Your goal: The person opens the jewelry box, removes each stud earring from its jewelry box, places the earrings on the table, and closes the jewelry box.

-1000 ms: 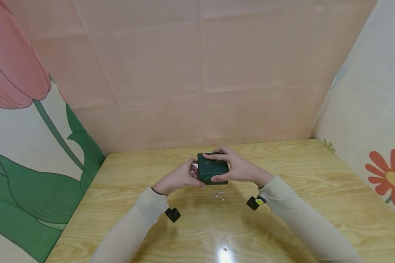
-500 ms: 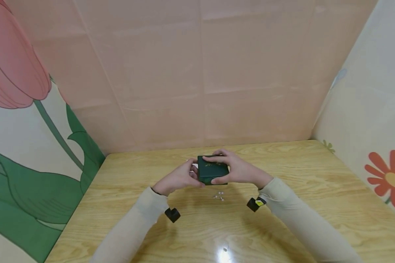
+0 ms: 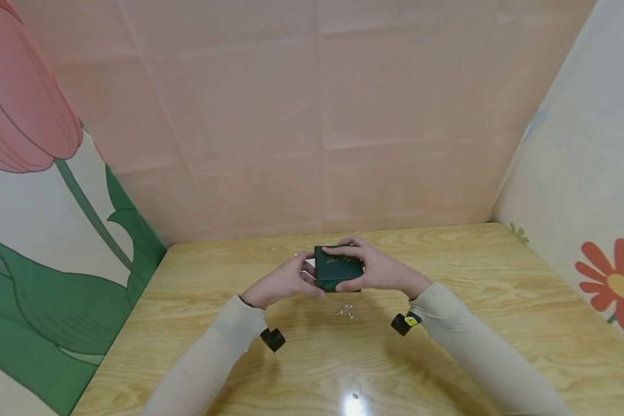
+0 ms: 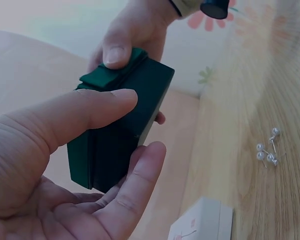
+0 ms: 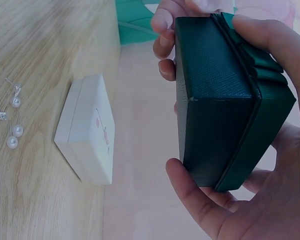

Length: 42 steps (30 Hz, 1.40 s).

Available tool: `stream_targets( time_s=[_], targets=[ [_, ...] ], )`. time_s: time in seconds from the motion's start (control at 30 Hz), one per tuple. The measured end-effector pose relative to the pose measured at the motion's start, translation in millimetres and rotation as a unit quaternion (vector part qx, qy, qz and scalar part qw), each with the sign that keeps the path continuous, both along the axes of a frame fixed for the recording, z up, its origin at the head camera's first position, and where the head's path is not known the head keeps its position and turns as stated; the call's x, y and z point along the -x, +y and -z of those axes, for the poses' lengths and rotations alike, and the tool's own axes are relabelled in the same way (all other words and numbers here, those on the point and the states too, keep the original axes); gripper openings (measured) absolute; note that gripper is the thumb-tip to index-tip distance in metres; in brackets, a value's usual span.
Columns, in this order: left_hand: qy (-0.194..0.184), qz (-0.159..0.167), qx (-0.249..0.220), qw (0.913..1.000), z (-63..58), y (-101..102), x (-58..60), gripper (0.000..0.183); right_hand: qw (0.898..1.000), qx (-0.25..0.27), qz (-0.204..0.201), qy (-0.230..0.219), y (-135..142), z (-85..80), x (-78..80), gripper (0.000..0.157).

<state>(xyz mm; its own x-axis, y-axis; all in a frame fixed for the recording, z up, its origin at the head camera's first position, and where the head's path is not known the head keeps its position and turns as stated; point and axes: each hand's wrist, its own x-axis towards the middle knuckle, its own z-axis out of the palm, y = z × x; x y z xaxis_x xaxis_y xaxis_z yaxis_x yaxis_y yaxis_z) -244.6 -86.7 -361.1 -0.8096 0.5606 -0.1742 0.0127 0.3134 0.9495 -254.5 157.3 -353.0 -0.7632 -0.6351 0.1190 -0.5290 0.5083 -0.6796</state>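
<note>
Held between both hands above the wooden table (image 3: pixel 447 358), clear of its surface: a dark green box (image 3: pixel 337 268), lid closed.

Right hand (image 3: pixel 375 270) wrapped round the box's right side, thumb along the near lower edge, fingers over the top and far side. Seen from the right wrist camera: thumb under the box, fingertip (image 5: pixel 270 35) resting on a green ribbon bow (image 5: pixel 255 55) along the lid.

Left hand (image 3: pixel 282 282) on the box's left side, thumb pressed against its face and fingers curled behind (in the left wrist view, thumb (image 4: pixel 85 112) across the upper part of the box, another finger lying beneath it). Firm enough grasp from both sides, box tilted slightly, one corner toward the head camera. Faint gold lettering on the lid, too small to read.

Just behind the left hand, on the table: a small white box (image 5: pixel 87 132) with a pink floral mark on top, closed, lying flat, mostly hidden from the head camera.

Just in front of the hands, on the bare wood: a small cluster of pearl earrings (image 3: pixel 346 310), posts pointing various ways, apart from both boxes.

Cream sleeves on both forearms, a small black camera under each wrist.

Around the table: pale pink panels behind, a tulip mural on the left, a red daisy painted on the right wall.
</note>
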Motion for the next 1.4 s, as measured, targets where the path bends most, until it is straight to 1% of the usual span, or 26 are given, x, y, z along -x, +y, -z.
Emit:
stream_targets(
  time_s=[0.33, 0.5, 0.7, 0.87, 1.0, 1.1, 1.17, 1.27, 1.4],
  targets=[
    [-0.007, 0.005, -0.001, 1.0000, -3.7, 0.0, -0.7, 0.089, 1.000, 0.014, 0.001, -0.012, 4.9, 1.2, 1.9, 0.075],
    [-0.010, 0.007, -0.001, 0.9999, -5.7, 3.1, 1.1, 0.080, 1.000, 0.020, 0.009, -0.014, 9.8, 1.6, 3.7, 0.077],
    [-0.010, -0.002, 0.005, 0.9999, -12.2, 10.5, 2.6, 0.065, 0.999, 0.017, 0.024, -0.012, 18.1, 2.8, 12.9, 0.077],
    [-0.007, 0.016, -0.005, 0.9998, -18.2, 19.7, 7.8, 0.055, 0.999, 0.020, 0.036, -0.016, 25.1, 1.7, 21.7, 0.078],
    [-0.017, 0.025, -0.019, 0.9993, -18.7, 25.1, 13.2, 0.052, 0.999, 0.011, 0.038, -0.016, 29.4, 2.8, 28.9, 0.079],
    [-0.040, 0.018, -0.034, 0.9984, -17.0, 27.4, 16.2, 0.053, 0.999, 0.006, 0.033, -0.019, 30.9, 4.8, 34.1, 0.080],
    [-0.058, 0.009, -0.053, 0.9969, -15.6, 29.9, 18.1, 0.053, 0.999, 0.000, 0.030, -0.019, 31.9, 7.3, 38.1, 0.079],
    [-0.082, -0.016, -0.077, 0.9935, -14.0, 34.9, 21.3, 0.053, 0.999, -0.013, 0.027, -0.017, 33.5, 11.6, 43.7, 0.078],
    [-0.103, -0.049, -0.091, 0.9893, -11.6, 42.3, 26.1, 0.051, 0.999, -0.031, 0.026, -0.016, 36.0, 17.6, 50.5, 0.078]
  ],
)
